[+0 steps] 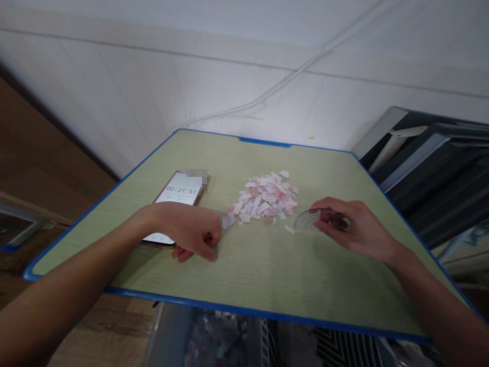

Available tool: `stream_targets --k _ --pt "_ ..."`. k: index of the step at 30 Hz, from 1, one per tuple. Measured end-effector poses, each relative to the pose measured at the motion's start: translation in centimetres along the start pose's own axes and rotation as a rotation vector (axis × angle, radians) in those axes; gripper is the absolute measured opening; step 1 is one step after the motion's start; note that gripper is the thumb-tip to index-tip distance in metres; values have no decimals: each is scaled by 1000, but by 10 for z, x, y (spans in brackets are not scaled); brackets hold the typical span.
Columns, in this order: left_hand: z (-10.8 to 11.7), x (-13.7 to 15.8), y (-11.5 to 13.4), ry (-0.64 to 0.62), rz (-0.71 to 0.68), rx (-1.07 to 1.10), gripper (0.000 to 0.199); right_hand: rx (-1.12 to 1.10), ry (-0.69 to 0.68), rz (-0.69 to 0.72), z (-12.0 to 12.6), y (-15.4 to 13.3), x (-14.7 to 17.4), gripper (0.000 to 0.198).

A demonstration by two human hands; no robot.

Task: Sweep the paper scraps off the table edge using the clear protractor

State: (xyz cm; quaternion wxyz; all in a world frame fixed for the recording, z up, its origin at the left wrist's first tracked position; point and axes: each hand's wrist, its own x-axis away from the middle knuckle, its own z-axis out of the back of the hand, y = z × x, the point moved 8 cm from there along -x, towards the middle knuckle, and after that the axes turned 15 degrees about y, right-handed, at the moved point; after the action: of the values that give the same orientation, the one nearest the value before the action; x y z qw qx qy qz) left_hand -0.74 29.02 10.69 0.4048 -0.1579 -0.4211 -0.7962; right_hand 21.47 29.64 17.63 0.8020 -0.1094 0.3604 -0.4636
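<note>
A loose heap of small white and pink paper scraps (267, 196) lies on the green table. To its right, my right hand (346, 221) pinches a clear protractor (303, 220) between thumb and fingertips, its curved edge towards the heap. My left hand (198, 232) is curled, back of the hand up, at the heap's lower left. A see-through edge shows beside its knuckles, near a few scraps, but I cannot make out what it belongs to. Under my left wrist lies a phone (183, 186) with a timer reading on its screen, partly covered by the hand.
The green tabletop (252, 275) has a blue rim. Behind it stands a white wall (237, 76) with a cable (275, 89) running across. Dark folded panels (428, 153) lean at the right. Below the front edge is a clear plastic bin (171, 331) with things inside.
</note>
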Motion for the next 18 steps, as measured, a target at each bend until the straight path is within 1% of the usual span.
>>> stream_targets --k 2,6,8,10,12,14,16,18 --pt "0 0 -1 1 4 8 27 11 30 -1 2 1 0 11" --pt "0 0 0 4 0 11 28 -28 185 -79 1 4 -1 14" --pt "0 0 0 -1 -8 2 28 -37 176 -99 -9 3 1 15" --pt "0 0 1 -9 -6 -7 28 -63 108 -95 -21 -1 2 16" --pt "0 0 0 -13 -2 -17 29 -111 57 -93 -28 -5 3 17" --pt "0 0 0 -10 -2 -21 28 -138 71 -102 -26 -6 3 17" --pt "0 0 1 -9 -6 -20 28 -126 119 -112 -21 -4 2 17" --pt "0 0 0 -11 -4 -20 27 -114 131 -109 -20 -2 2 17"
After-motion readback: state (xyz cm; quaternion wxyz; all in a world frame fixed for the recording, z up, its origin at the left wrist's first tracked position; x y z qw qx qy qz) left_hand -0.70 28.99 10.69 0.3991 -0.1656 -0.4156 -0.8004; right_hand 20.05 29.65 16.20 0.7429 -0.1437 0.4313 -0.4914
